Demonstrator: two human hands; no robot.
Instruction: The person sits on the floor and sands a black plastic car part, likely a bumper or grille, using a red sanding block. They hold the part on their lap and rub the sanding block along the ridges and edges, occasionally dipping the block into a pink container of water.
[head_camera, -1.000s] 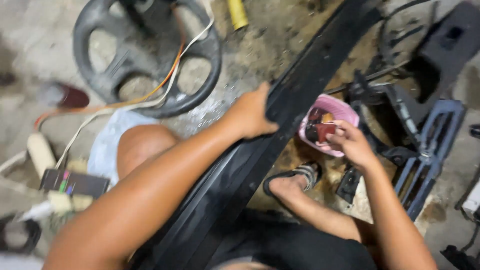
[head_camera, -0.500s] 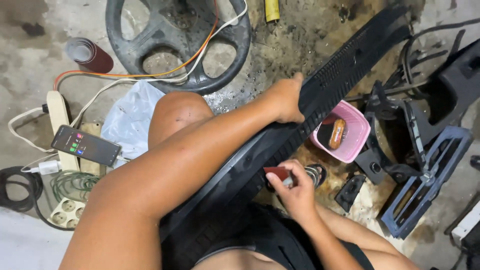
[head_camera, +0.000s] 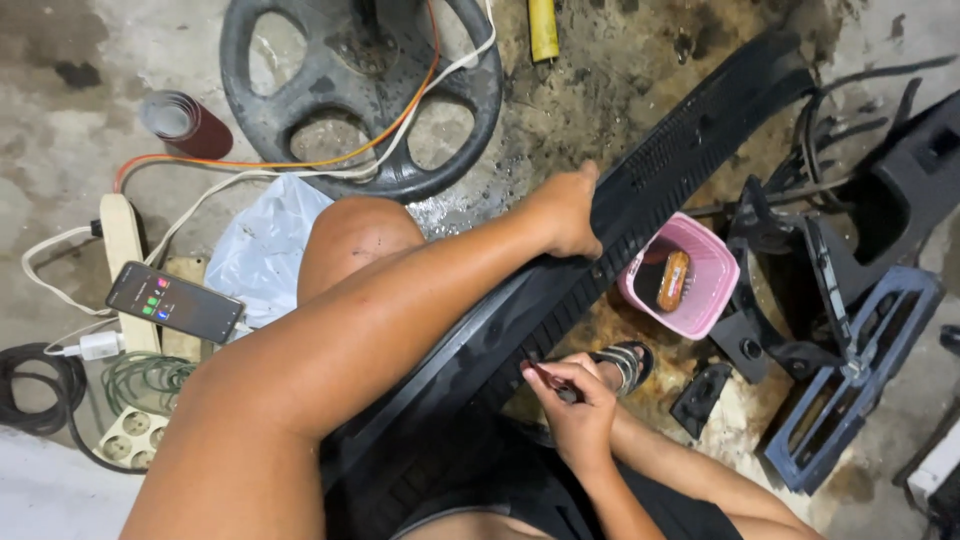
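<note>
Now | left hand (head_camera: 568, 212) grips black trim panel (head_camera: 690, 150) | right hand (head_camera: 575, 410) pinches small tool (head_camera: 548, 378)

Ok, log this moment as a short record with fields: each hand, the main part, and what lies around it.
left hand: left hand grips the upper edge of the long black ribbed panel
right hand: right hand holds a small dark tool against the panel's lower edge
panel: lies diagonally across the person's lap, far end on the stained floor
beside panel: pink basket with an orange item inside
behind: black steering wheel, red cup
left side: phone, power strip, white plastic bag
</note>
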